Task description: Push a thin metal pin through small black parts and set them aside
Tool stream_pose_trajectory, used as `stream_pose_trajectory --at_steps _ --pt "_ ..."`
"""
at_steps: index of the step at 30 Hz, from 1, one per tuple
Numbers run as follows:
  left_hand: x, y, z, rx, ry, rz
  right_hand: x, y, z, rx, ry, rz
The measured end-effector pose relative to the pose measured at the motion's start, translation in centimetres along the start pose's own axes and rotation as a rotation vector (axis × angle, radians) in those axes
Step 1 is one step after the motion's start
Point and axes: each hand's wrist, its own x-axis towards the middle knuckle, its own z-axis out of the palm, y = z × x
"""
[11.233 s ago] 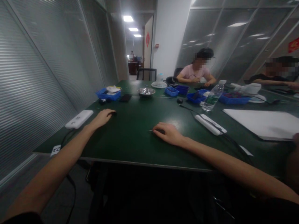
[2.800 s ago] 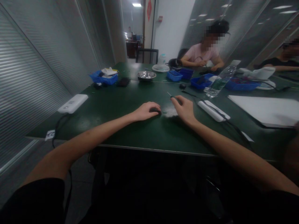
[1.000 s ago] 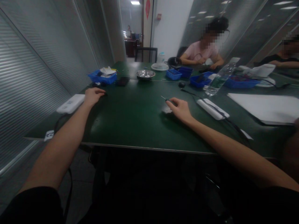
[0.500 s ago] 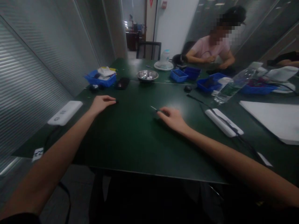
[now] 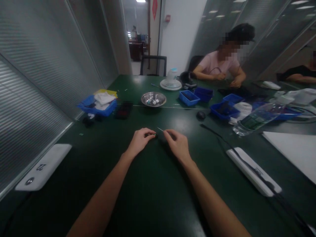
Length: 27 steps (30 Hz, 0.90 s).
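Over one green table (image 5: 153, 187), the left hand (image 5: 139, 141) pinched one small dark piece (image 5: 156, 135) at its fingertips; the right hand (image 5: 178, 143) gripped one thin metal-shafted tool (image 5: 160, 129), its tip near the piece, contact unclear. One steel bowl (image 5: 162, 99) stood beyond both hands; one white oblong case (image 5: 50, 159) lay at left, a second case (image 5: 244, 168) at right.

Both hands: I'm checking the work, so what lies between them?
The head view shows a thin shaft from the right hand and a small dark piece in the left hand.
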Motion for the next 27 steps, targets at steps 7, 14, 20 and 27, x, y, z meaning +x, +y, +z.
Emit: stream_pose_trajectory --at_steps 7,14,20,27 --pt "1.9 -0.3 0.1 -0.068 -0.058 -0.008 2.3 1.4 -0.9 -0.032 -0.056 -0.062" --pt "0.9 -0.4 -0.2 -0.059 -0.064 -0.126 0.8 1.6 -1.9 -0.041 -0.119 -0.088" --pt "0.7 0.0 -0.4 -0.040 -0.122 -0.097 0.7 1.1 -1.9 -0.068 -0.135 -0.102" --pt "0.4 0.0 -0.6 -0.050 -0.107 -0.118 0.6 1.3 -1.9 -0.092 -0.140 -0.093"
